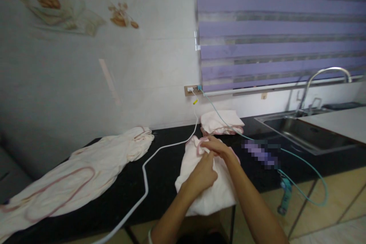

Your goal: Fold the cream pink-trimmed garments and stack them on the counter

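Note:
A pale pink cloth (196, 200) with darker pink trim lies bunched on the black counter, its near end hanging over the front edge. My left hand (204, 172) is closed on the middle of this cloth, fingers curled. Just beyond it, my right hand (215, 146) has its fingers bent onto the trimmed upper edge and pinches the fabric there. Both hands nearly touch, and their fingertips are partly hidden by the folds. Right behind them sits a folded pale pink cloth stack (221, 122) with pink edging.
Spread along the left counter is a cream garment (108, 160) with pink trim. A white cable (145, 175) runs across the black counter (166, 167) from the wall socket (189, 90). A teal cable (309, 162) loops right, past a blurred purple item (260, 153), toward the sink (303, 133).

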### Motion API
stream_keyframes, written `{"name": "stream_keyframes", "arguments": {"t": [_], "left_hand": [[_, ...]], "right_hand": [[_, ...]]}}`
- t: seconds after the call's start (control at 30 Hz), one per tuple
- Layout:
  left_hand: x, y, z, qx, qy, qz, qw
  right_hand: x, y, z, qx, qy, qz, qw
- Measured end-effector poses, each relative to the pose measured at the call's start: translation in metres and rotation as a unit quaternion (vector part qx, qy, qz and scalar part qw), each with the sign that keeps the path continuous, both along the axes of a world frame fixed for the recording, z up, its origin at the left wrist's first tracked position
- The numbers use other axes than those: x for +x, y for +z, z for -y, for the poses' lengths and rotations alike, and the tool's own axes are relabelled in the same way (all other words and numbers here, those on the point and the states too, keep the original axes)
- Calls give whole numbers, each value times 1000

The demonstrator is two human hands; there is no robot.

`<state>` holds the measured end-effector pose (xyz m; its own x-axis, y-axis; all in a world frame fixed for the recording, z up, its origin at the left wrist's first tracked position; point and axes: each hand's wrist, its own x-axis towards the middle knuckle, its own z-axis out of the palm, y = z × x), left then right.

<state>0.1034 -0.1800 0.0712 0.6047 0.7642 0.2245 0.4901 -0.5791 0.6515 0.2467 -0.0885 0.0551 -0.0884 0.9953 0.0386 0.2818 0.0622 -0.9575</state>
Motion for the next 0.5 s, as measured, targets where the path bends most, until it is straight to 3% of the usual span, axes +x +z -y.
{"name": "stream_keyframes", "arguments": {"t": [0.13, 0.27, 0.37, 0.5], "left_hand": [[-4, 3, 25, 13, 25, -110, 994], [-24, 6, 38, 62, 152, -211, 963], [-47, 7, 42, 58, 221, -292, 929], [-65, 4, 48, 52, 189, -337, 921]], "right_hand": [[13, 9, -3, -18, -33, 144, 989], [14, 6, 2, -36, -61, 240, 968], [13, 2, 8, -44, -70, 279, 957], [5, -7, 13, -11, -78, 326, 942]]}}
